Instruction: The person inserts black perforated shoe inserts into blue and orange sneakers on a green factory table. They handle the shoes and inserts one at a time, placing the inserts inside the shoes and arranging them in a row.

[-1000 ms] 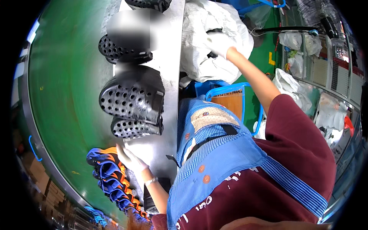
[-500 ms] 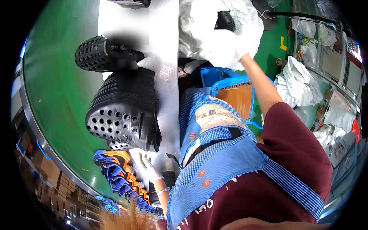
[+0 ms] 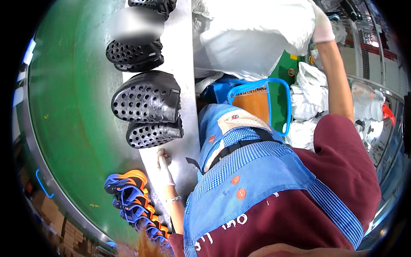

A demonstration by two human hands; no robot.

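Note:
My right hand (image 3: 323, 29), in a pale glove, grips the edge of a large white plastic bag (image 3: 252, 36) at the upper right, arm stretched out; its fingertips merge with the bag's white. Beside the metal bench's near end my left hand (image 3: 163, 168), gloved with bare fingertips, lies with loosely bent fingers and nothing visible in it. Just beyond it, perforated black clogs stand on the bench: a nearer clog (image 3: 154, 135), a larger one (image 3: 145, 98), and another pair (image 3: 135, 55) farther along. One more black clog (image 3: 156, 6) shows at the top edge.
Blue-and-orange sports shoes (image 3: 132, 192) line up left of my left hand. A blue-framed chair (image 3: 252, 103) stands under the bag. White bundled bags (image 3: 308, 92) lie to the right, near wire shelving. A blurred patch covers part of the bench top.
My right hand has moved up and right, drawing the white bag wide across the upper right. The black clog inside it no longer shows. My left hand's fingers have bent more.

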